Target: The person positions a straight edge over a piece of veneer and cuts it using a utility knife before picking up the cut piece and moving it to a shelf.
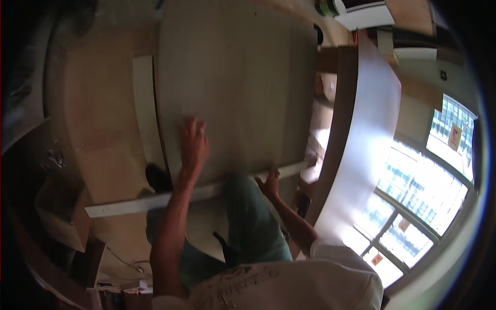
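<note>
- Left hand (195,145) is above the large flat panel (237,93), with fingers loosely bent; it is blurred, so I cannot tell if it touches or holds something.
- Right hand (269,184) is nearer to the body, at the long pale strip (206,191), with the thumb apart from the fingers; whether it grips the strip or only rests there, I cannot tell.
- Closest to the view are the white shirt (289,284) and the green trousers (253,222); one raised knee covers a part of the strip.
- This strip lies with its long axis from left to right, along the near side of the panel. Right hand is nearer to it, close to its right end; left hand is beyond it, on the far side, and the left forearm crosses above.
- At the near left stands a brown box (62,212).
- Farther left, a second pale strip (145,103) points away from the person, beside the panel.
- On the far right are bright windows (418,186).
</note>
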Motion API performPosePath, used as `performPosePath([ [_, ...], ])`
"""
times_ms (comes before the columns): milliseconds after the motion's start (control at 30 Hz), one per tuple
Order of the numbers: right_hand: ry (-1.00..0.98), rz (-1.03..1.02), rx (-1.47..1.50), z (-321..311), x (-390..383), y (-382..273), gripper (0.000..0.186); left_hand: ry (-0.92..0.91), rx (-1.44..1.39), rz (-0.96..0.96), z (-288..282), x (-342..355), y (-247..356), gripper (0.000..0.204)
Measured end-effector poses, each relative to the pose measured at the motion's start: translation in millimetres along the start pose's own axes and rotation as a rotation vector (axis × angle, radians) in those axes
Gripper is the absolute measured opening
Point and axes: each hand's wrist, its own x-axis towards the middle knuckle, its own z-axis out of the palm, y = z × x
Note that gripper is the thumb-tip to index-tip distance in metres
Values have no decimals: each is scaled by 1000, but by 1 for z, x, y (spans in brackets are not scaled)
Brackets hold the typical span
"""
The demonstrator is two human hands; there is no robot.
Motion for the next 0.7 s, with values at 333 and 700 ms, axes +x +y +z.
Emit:
performPosePath([
  [333,196,-447,-1,-208,376,-223,61,-4,-190,-193,-15,-81,51,49],
  [700,58,-859,-582,-292,606,-305,79,-97,-439,-616,68,-206,58,31],
])
